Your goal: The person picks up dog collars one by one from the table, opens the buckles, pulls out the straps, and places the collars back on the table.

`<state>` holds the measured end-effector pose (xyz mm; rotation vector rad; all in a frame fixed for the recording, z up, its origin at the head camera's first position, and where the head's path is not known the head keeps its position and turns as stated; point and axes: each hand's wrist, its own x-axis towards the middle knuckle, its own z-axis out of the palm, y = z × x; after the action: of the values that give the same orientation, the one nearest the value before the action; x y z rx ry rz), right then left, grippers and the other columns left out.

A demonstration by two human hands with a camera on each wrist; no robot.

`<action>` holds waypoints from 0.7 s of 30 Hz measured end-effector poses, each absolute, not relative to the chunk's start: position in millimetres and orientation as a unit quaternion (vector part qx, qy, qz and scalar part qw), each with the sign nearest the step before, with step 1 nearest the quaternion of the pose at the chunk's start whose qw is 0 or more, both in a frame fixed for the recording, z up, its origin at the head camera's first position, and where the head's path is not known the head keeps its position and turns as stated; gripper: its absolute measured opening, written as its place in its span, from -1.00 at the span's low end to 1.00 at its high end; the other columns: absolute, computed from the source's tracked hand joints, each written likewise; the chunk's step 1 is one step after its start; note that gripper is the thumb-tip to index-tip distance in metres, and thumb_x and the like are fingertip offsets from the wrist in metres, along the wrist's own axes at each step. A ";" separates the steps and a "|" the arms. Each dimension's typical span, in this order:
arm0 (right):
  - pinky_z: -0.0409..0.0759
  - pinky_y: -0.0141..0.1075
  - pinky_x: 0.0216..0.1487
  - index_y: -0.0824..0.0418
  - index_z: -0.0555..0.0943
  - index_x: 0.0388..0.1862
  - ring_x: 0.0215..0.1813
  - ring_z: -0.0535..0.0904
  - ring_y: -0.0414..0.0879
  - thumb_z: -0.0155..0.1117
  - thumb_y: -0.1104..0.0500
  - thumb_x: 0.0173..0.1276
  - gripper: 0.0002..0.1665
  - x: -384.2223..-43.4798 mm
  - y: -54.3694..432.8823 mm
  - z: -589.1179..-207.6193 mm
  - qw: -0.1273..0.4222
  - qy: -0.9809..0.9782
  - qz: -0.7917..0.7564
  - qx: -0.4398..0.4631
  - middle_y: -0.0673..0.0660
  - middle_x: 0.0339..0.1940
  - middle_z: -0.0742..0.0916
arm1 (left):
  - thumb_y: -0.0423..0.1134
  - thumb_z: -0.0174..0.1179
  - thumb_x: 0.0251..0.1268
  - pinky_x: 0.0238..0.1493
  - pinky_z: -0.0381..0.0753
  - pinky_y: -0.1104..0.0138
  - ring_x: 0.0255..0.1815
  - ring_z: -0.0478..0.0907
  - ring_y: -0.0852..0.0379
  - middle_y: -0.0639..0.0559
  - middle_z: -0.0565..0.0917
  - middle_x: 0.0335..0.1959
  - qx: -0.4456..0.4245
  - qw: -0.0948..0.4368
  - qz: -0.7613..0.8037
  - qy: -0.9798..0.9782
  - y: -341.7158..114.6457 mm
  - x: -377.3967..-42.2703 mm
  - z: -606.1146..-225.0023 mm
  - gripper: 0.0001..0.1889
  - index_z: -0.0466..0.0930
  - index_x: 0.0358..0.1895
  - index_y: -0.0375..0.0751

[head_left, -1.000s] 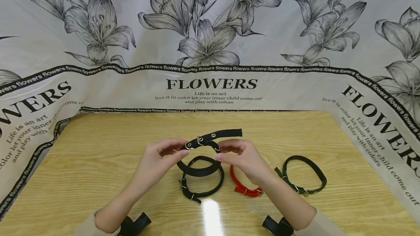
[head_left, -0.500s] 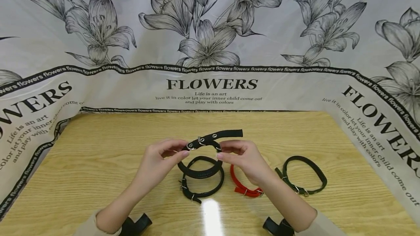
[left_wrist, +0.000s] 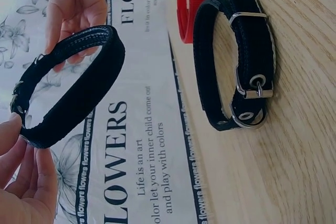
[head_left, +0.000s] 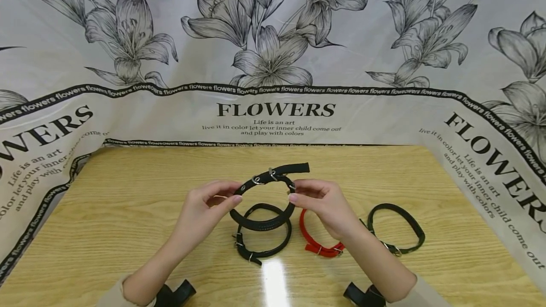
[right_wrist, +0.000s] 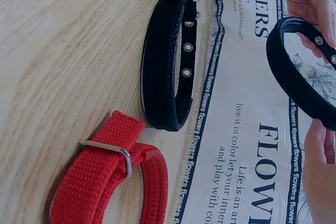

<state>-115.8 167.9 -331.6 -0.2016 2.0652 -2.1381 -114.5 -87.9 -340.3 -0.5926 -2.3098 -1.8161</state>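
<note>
Head view: I see the held collar (head_left: 261, 225), black, raised off the table (head_left: 128, 231) between the two hands. Left hand (head_left: 206, 206) is at the collar's left side, thumb and fingertips brought together in a pinch on the band; right hand (head_left: 323, 204) pinches its right side the same way. The buckle (head_left: 273, 174) sits at the held collar's far side, loose strap end (head_left: 295, 168) sticking out rightward from there. A second black collar (head_left: 275, 251) lies on the table, below the held collar and partly overlapped by it from here. Red collar (head_left: 310, 238) is to the held collar's right, partly behind the right hand and forearm; dark green collar (head_left: 421, 236) farther right. Left wrist view: held collar tilted, its near end between left thumb and fingers, right hand fingers at its far part; second black collar well apart from it. Right wrist view: held collar cut off by the edge, right fingertips at its lower side, left hand at its upper part; right thumb hard to make out.
</note>
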 end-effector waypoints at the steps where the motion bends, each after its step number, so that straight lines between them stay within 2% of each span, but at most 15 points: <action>1: 0.60 -0.38 -0.16 0.58 0.49 0.02 -0.23 0.58 -0.19 0.26 0.40 0.17 -0.57 -115.6 168.0 -331.7 0.080 0.692 -0.715 -0.069 0.02 -0.30 0.65 | -0.34 0.29 0.16 -0.19 0.63 0.36 -0.20 0.58 0.17 0.03 0.66 -0.21 -0.197 0.073 -0.605 -0.768 -88.0 -114.3 -340.7 -0.78 0.66 -0.11 -0.24; 4: 0.60 -0.38 -0.14 0.64 0.44 0.04 -0.23 0.57 -0.19 0.25 0.40 0.18 -0.53 -115.2 168.2 -331.1 0.080 0.693 -0.714 -0.066 0.03 -0.29 0.64 | -0.32 0.28 0.17 -0.18 0.63 0.37 -0.20 0.58 0.18 0.01 0.66 -0.21 -0.195 0.075 -0.604 -0.769 -88.4 -113.5 -342.2 -0.78 0.65 -0.10 -0.25; 14: 0.60 -0.37 -0.14 0.58 0.51 -0.01 -0.23 0.57 -0.18 0.28 0.38 0.17 -0.59 -118.3 168.9 -329.7 0.081 0.705 -0.701 -0.069 0.00 -0.32 0.66 | -0.28 0.29 0.17 -0.18 0.64 0.33 -0.18 0.58 0.16 0.03 0.65 -0.18 -0.180 0.045 -0.615 -0.766 -89.0 -113.3 -341.7 -0.75 0.64 -0.07 -0.21; 21: 0.59 -0.33 -0.15 0.57 0.51 -0.03 -0.18 0.57 -0.14 0.31 0.36 0.15 -0.57 -120.7 169.9 -329.4 0.088 0.739 -0.662 -0.091 -0.01 -0.30 0.67 | -0.30 0.31 0.14 -0.18 0.62 0.39 -0.18 0.57 0.18 0.03 0.66 -0.22 -0.222 0.075 -0.557 -0.797 -75.3 -119.3 -334.2 -0.77 0.66 -0.11 -0.23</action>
<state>-120.7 169.9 -329.4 -0.2702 2.2003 -1.9703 -119.3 -75.3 -334.2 -0.6662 -2.3902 -1.6724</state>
